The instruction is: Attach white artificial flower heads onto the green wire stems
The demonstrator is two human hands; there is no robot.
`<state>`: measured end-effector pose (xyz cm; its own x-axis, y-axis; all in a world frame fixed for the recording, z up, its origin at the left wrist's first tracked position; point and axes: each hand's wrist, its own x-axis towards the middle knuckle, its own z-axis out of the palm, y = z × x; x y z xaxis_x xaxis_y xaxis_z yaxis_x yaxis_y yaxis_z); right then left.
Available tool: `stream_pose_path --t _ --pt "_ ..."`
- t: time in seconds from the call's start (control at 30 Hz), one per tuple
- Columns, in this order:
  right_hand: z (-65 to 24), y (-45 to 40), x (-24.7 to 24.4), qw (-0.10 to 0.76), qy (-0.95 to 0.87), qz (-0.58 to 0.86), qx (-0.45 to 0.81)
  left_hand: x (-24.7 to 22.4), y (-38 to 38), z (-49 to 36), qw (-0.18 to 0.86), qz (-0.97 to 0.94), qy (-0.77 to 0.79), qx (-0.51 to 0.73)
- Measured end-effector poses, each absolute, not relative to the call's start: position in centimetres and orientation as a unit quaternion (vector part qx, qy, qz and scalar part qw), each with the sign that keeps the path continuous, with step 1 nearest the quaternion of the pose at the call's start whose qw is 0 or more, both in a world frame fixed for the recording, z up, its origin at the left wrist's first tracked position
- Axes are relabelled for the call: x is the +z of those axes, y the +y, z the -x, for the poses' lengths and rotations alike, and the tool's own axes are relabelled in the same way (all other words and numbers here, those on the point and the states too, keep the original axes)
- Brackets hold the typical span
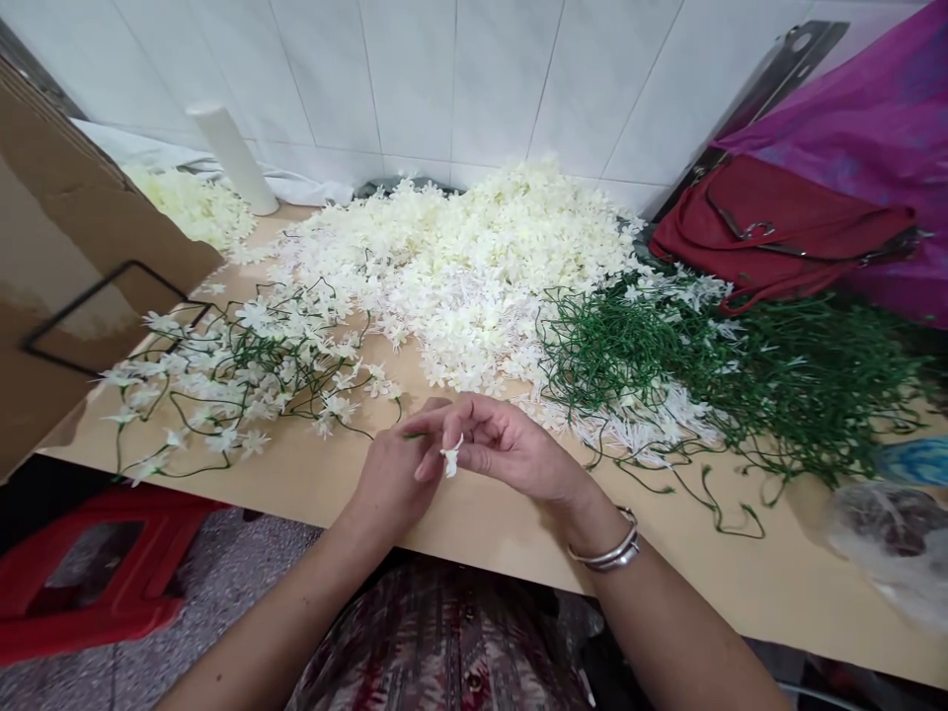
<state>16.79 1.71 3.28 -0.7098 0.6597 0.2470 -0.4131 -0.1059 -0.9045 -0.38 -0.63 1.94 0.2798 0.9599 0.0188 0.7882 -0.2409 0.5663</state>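
My left hand is closed at the front of the table, its fingers curled up against those of my right hand. A short bit of green stem shows at its fingers; the rest of it is hidden. My right hand, with a silver bangle at the wrist, pinches a small white artificial flower between thumb and fingers. To the left lies a loose bunch of white flowers on green stems. Behind my hands spreads a big heap of loose white flower heads. Bare green stems lie tangled to the right.
A cardboard box with a black wire frame stands at the left. A white roll leans near the tiled wall. At the right are a red bag, purple cloth and a clear plastic bag. A red stool stands below.
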Motion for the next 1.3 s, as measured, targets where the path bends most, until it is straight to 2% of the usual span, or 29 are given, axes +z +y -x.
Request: stream_pose_path --t 0.1,0.23,0.37,0.63,0.77,0.97,1.13,1.2,1.3 --pt "-16.9 1.7 3.5 0.356 -0.563 0.085 0.741 2.2 -0.8 0.5 0.238 -0.764 0.558 0.221" --pt "-17.7 2.0 3.6 0.41 -0.534 0.111 0.731 3.4 -1.0 1.2 0.352 -0.753 0.476 0.288" --pt "-18.3 2.1 3.6 0.383 -0.532 0.127 0.745 5.0 -1.1 1.9 0.387 -0.769 0.409 0.303" --pt "-18.0 2.7 3.1 0.402 -0.535 0.177 0.722 3.6 -0.8 3.1 0.316 -0.731 0.469 0.381" --pt "-17.7 2.8 2.7 0.405 -0.531 0.198 0.717 2.4 -1.6 3.6 0.37 -0.647 0.527 0.408" --pt "-17.5 2.7 2.3 0.373 -0.541 0.208 0.724 2.2 -1.7 2.8 0.441 -0.643 0.486 0.395" --pt "-18.3 3.4 2.5 0.44 -0.505 0.269 0.692 1.6 -1.8 1.8 0.543 -0.505 0.492 0.456" --pt "-18.5 3.5 2.9 0.456 -0.5 0.312 0.667 1.2 -2.2 1.6 0.553 -0.48 0.498 0.465" --pt "-18.3 2.7 3.8 0.432 -0.518 0.358 0.646 0.7 -2.8 1.5 0.538 -0.478 0.497 0.485"
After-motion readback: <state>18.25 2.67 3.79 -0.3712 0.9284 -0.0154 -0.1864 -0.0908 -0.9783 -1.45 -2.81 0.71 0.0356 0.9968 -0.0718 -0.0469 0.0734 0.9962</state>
